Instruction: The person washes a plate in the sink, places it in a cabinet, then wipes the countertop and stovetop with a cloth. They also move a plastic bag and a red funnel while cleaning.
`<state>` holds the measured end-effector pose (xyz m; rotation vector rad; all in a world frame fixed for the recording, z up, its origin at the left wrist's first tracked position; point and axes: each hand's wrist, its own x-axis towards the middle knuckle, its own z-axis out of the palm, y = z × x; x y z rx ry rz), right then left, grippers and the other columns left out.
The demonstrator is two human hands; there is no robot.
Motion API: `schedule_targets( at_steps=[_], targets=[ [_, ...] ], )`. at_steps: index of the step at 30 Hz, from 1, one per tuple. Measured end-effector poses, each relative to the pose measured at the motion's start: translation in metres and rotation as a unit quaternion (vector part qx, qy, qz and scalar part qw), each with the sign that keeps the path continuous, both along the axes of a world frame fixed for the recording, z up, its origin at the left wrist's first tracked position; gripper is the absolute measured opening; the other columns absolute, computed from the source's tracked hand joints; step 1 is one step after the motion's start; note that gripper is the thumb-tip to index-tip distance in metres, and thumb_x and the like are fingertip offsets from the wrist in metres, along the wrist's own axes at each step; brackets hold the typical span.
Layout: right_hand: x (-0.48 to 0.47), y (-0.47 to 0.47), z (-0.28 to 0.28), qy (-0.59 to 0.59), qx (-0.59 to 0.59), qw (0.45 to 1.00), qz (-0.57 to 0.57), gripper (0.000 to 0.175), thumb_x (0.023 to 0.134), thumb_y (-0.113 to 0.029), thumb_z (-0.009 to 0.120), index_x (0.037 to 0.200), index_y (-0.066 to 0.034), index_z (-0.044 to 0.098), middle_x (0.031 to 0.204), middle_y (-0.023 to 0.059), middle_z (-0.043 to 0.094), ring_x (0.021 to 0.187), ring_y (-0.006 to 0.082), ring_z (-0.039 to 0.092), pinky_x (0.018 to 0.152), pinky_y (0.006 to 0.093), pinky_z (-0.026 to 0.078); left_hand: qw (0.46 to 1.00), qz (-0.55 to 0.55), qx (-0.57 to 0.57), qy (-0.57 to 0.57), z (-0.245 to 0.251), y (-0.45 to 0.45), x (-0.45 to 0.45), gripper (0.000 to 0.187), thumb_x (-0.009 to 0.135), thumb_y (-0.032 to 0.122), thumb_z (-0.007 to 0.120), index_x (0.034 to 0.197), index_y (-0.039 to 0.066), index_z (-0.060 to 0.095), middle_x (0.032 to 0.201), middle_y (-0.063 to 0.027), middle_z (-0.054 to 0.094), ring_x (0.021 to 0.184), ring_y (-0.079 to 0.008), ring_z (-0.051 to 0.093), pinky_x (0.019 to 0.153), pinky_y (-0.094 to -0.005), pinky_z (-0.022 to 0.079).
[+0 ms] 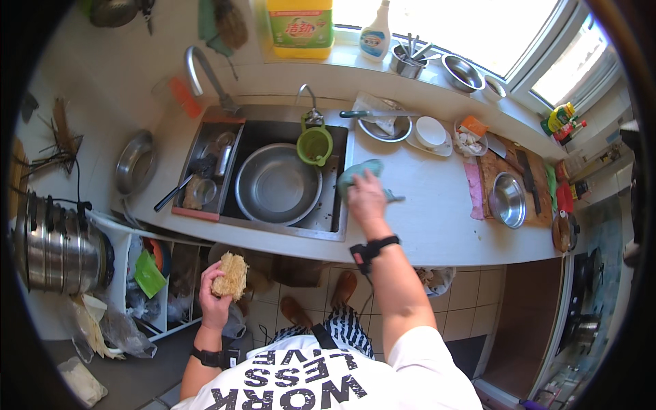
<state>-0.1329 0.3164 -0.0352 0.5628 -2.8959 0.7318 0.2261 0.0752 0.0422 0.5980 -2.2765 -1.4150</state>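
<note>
My left hand point(216, 292) holds a tan fibrous block point(230, 277), perhaps a loofah scrubber, in front of the counter's near edge. A crumpled green cloth point(362, 171) lies under my right hand point(367, 197), at the right rim of the kitchen sink point(338, 233). The fingers press on the cloth; whether they pinch it is partly hidden. In the sink stands a large steel basin point(278, 183), with a small green strainer basket point(313, 145) hanging below the thin tap. Left of the basin, a side compartment holds a clear cup point(204, 191) and a black-handled utensil point(174, 193).
Behind the cloth are a steel bowl with a knife point(379, 114) across it and a white bowl point(430, 131). A cutting board point(538, 205) with a cleaver, a dark knife and a steel bowl point(508, 200) lies right. A curved faucet point(205, 72) rises behind the sink.
</note>
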Motion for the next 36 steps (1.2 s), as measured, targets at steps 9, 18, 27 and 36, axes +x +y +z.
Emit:
schedule_targets(
  at_steps=[9, 18, 27, 36],
  targets=[
    [0.056, 0.009, -0.064, -0.005, 0.041, 0.998, 0.053, 0.08, 0.094, -0.046, 0.059, 0.155, -0.0054, 0.029, 0.163, 0.0212, 0.021, 0.151, 0.0377, 0.018, 0.121, 0.0558, 0.016, 0.996, -0.023, 0.083, 0.001, -0.019, 0.018, -0.024, 0.037, 0.074, -0.001, 0.056, 0.111, 0.006, 0.055, 0.135, -0.0165, 0.053, 0.125, -0.0286, 0.053, 0.11, -0.0393, 0.038],
    [0.102, 0.192, -0.05, -0.07, 0.084, 0.985, -0.133, 0.063, 0.096, -0.02, 0.052, 0.154, -0.0063, 0.032, 0.163, 0.0155, 0.025, 0.151, 0.0334, 0.021, 0.123, 0.049, 0.015, 0.994, -0.068, 0.082, 0.018, -0.012, 0.015, -0.062, 0.043, 0.073, -0.009, 0.061, 0.113, 0.007, 0.056, 0.135, -0.0138, 0.054, 0.124, -0.0263, 0.053, 0.109, -0.0376, 0.04],
    [0.016, 0.03, -0.071, -0.119, -0.019, 0.992, 0.026, 0.062, 0.097, -0.031, 0.057, 0.144, 0.0064, 0.043, 0.157, 0.027, 0.031, 0.148, 0.042, 0.026, 0.121, 0.0507, 0.022, 0.996, -0.06, 0.067, 0.007, -0.01, 0.024, -0.059, 0.04, 0.073, -0.007, 0.063, 0.109, 0.007, 0.056, 0.134, -0.015, 0.053, 0.124, -0.028, 0.053, 0.109, -0.038, 0.039],
    [-0.079, 0.007, -0.057, -0.078, 0.138, 0.987, 0.009, 0.074, 0.1, -0.05, 0.044, 0.156, -0.005, 0.027, 0.165, 0.015, 0.02, 0.153, 0.0314, 0.016, 0.119, 0.0633, 0.014, 0.997, -0.029, 0.069, -0.022, -0.017, 0.038, -0.052, 0.036, 0.076, -0.003, 0.062, 0.11, 0.007, 0.056, 0.133, -0.0164, 0.053, 0.124, -0.0281, 0.053, 0.109, -0.039, 0.038]
  ],
)
